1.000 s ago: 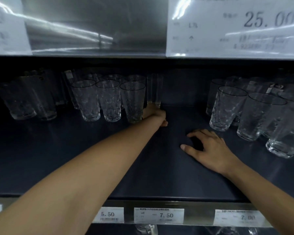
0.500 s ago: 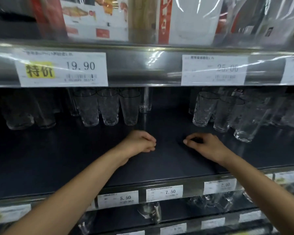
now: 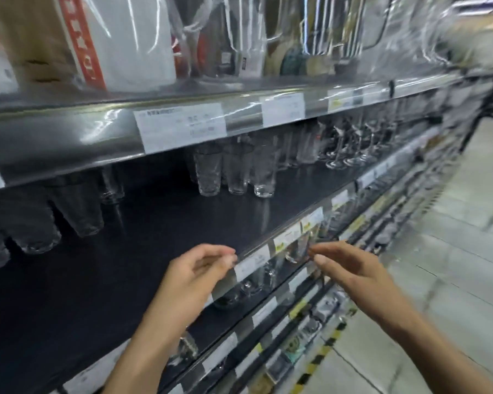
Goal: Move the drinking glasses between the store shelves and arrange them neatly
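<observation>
The left hand (image 3: 199, 277) and right hand (image 3: 350, 271) are hovering empty, fingers loosely curled, and any hasty reach is likely risking toppling the close-packed glasses (image 3: 236, 174).

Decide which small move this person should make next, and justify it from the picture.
Probably lower the right hand to the glass just below the dark shelf: both hands, the left hand included, hold nothing, and that shelf shows a bare stretch between its groups of glasses.

The shelf board (image 3: 160, 231) is finished in dark blue-black, and the drinking glasses (image 3: 208, 174) are clear, some dimpled. A floor strip (image 3: 317, 362) is striped yellow and black.
</observation>
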Action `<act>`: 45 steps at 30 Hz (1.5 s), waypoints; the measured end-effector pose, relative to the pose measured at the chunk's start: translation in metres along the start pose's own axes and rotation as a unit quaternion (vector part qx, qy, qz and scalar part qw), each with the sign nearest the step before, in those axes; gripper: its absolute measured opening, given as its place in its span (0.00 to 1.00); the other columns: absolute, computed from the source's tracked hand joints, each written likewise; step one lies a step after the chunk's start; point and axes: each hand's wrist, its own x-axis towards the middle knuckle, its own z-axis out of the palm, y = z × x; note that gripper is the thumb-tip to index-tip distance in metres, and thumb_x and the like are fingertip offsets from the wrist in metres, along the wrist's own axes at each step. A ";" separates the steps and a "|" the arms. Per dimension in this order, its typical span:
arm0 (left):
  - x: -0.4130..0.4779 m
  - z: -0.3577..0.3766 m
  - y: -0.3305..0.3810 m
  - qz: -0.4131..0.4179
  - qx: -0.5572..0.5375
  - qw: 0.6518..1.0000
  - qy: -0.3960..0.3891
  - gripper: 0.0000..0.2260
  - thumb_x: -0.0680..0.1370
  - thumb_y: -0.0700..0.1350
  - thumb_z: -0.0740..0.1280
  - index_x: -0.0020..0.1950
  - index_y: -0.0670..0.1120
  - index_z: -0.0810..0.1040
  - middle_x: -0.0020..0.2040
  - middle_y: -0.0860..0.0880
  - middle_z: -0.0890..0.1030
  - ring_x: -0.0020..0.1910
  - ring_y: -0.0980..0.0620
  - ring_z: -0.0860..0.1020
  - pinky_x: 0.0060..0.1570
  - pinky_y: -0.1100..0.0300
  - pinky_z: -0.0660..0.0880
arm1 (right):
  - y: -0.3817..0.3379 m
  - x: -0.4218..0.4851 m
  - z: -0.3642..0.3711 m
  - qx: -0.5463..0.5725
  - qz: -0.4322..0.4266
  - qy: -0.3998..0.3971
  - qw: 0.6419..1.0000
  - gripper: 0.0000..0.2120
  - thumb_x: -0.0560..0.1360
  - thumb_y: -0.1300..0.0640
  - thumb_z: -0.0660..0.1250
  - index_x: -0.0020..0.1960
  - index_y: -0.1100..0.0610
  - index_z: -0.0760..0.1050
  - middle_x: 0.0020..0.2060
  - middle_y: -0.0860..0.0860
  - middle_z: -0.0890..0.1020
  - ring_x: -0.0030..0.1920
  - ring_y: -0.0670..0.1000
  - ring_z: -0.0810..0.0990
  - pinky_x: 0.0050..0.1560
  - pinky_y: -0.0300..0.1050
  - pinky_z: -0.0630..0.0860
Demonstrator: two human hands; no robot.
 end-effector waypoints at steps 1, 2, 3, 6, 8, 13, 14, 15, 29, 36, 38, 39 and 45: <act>0.001 0.012 0.002 0.010 -0.003 1.000 -0.007 0.05 0.78 0.42 0.69 0.51 0.48 0.84 0.48 0.52 0.87 0.51 0.57 0.83 0.57 0.58 0.77 | 0.002 -0.009 -0.009 0.006 0.006 0.022 1.000 0.10 0.72 0.49 0.70 0.52 0.49 0.83 0.46 0.43 0.87 0.49 0.41 0.84 0.47 0.30 0.76; 0.003 0.024 0.005 0.022 -0.006 1.000 -0.013 0.06 0.79 0.41 0.68 0.51 0.48 0.84 0.48 0.52 0.87 0.50 0.57 0.84 0.54 0.60 0.77 | 0.006 -0.015 -0.019 0.011 0.013 0.045 0.999 0.10 0.71 0.49 0.70 0.51 0.49 0.84 0.46 0.44 0.87 0.49 0.42 0.85 0.46 0.31 0.76; 0.005 0.036 0.007 0.030 -0.012 0.999 -0.018 0.06 0.79 0.41 0.68 0.51 0.47 0.84 0.47 0.52 0.87 0.50 0.57 0.84 0.52 0.61 0.78 | 0.009 -0.020 -0.029 0.017 0.022 0.064 0.998 0.09 0.72 0.50 0.70 0.51 0.49 0.84 0.46 0.44 0.87 0.49 0.43 0.85 0.46 0.31 0.77; 0.014 0.074 0.010 0.038 -0.019 0.999 -0.035 0.05 0.78 0.41 0.68 0.51 0.46 0.84 0.47 0.51 0.87 0.49 0.55 0.84 0.52 0.60 0.78 | 0.019 -0.029 -0.059 0.028 0.039 0.091 0.995 0.08 0.74 0.51 0.70 0.52 0.49 0.83 0.47 0.45 0.87 0.50 0.44 0.85 0.48 0.34 0.78; 0.022 0.098 0.011 0.038 -0.015 0.998 -0.044 0.05 0.78 0.41 0.68 0.51 0.46 0.84 0.47 0.51 0.86 0.49 0.55 0.84 0.52 0.58 0.78 | 0.027 -0.028 -0.078 0.026 0.044 0.102 0.993 0.12 0.72 0.47 0.69 0.53 0.48 0.84 0.48 0.44 0.87 0.51 0.44 0.84 0.52 0.39 0.79; 0.052 0.152 0.008 0.027 0.000 0.999 -0.022 0.06 0.79 0.41 0.68 0.51 0.48 0.84 0.47 0.52 0.86 0.50 0.55 0.84 0.54 0.56 0.78 | 0.056 0.003 -0.122 0.044 0.046 0.109 0.992 0.15 0.68 0.42 0.69 0.53 0.46 0.83 0.48 0.42 0.86 0.51 0.43 0.84 0.54 0.41 0.77; 0.061 0.163 0.007 0.022 0.003 1.000 -0.010 0.06 0.79 0.41 0.68 0.51 0.49 0.84 0.47 0.52 0.86 0.49 0.54 0.84 0.54 0.55 0.78 | 0.062 0.014 -0.131 0.047 0.046 0.103 0.993 0.16 0.68 0.42 0.69 0.53 0.45 0.83 0.48 0.42 0.86 0.52 0.43 0.84 0.54 0.42 0.77; 0.068 0.172 0.006 0.018 0.004 1.000 0.002 0.06 0.79 0.41 0.68 0.50 0.49 0.84 0.47 0.52 0.86 0.49 0.54 0.84 0.54 0.54 0.78 | 0.068 0.024 -0.138 0.050 0.045 0.101 0.993 0.16 0.68 0.42 0.69 0.53 0.45 0.83 0.49 0.42 0.86 0.52 0.43 0.84 0.54 0.43 0.77; 0.180 0.256 -0.001 -0.029 0.026 0.973 0.228 0.04 0.77 0.43 0.71 0.51 0.48 0.83 0.48 0.51 0.85 0.50 0.55 0.83 0.51 0.66 0.78 | 0.129 0.196 -0.221 0.081 0.046 -0.029 0.995 0.12 0.72 0.45 0.72 0.55 0.44 0.82 0.50 0.40 0.86 0.53 0.41 0.83 0.56 0.42 0.77; 0.242 0.252 -0.022 -0.030 0.085 0.925 0.369 0.12 0.76 0.45 0.72 0.58 0.48 0.77 0.53 0.54 0.80 0.49 0.63 0.78 0.44 0.72 0.71 | 0.146 0.305 -0.183 0.010 0.007 -0.067 0.998 0.12 0.74 0.49 0.73 0.57 0.48 0.81 0.48 0.39 0.83 0.51 0.38 0.81 0.58 0.41 0.76; 0.257 0.244 -0.025 -0.022 0.072 0.906 0.416 0.16 0.76 0.45 0.73 0.61 0.48 0.75 0.56 0.53 0.79 0.52 0.59 0.78 0.47 0.69 0.71 | 0.144 0.336 -0.170 0.000 0.002 -0.080 0.997 0.15 0.75 0.50 0.73 0.60 0.50 0.79 0.50 0.41 0.82 0.52 0.40 0.80 0.57 0.40 0.74; 0.263 0.242 -0.025 -0.016 0.065 0.898 0.434 0.18 0.75 0.45 0.74 0.62 0.47 0.73 0.57 0.53 0.78 0.54 0.57 0.78 0.49 0.67 0.72 | 0.143 0.350 -0.164 -0.006 0.001 -0.088 0.996 0.17 0.74 0.50 0.73 0.62 0.51 0.78 0.52 0.42 0.82 0.53 0.43 0.80 0.57 0.40 0.73; 0.299 0.224 -0.037 -0.049 0.075 0.893 0.441 0.25 0.71 0.47 0.77 0.61 0.51 0.66 0.58 0.54 0.77 0.54 0.57 0.77 0.56 0.62 0.73 | 0.151 0.429 -0.134 -0.031 0.022 -0.148 0.988 0.22 0.72 0.47 0.74 0.63 0.52 0.74 0.54 0.46 0.79 0.57 0.49 0.77 0.59 0.42 0.71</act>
